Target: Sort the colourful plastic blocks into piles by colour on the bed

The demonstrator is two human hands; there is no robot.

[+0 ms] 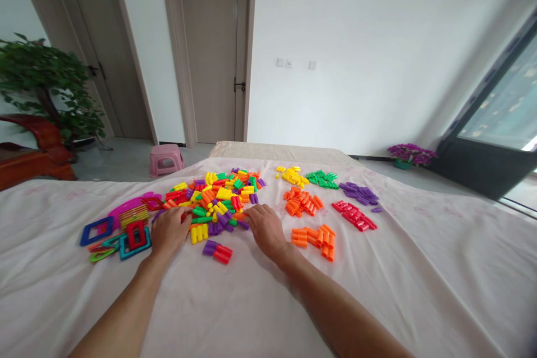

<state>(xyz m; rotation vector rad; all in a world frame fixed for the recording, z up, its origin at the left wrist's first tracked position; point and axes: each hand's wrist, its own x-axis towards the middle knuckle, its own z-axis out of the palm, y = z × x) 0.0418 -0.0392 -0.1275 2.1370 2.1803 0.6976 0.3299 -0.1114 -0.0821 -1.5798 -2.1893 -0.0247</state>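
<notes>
With loosely curled right hand [265, 232] and half-curled left hand [171, 229] at opposite sides of a multicoloured plastic tube-block heap [224, 193]; impossible to tell whether gripping any. Nearer, on pale cloth [201, 313], purple-and-red plastic tubes [217, 251].

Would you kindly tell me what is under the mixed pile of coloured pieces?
The pale cloth shows around the mixed pile, so it probably runs beneath; anything else underneath is covered and cannot be seen.
</notes>
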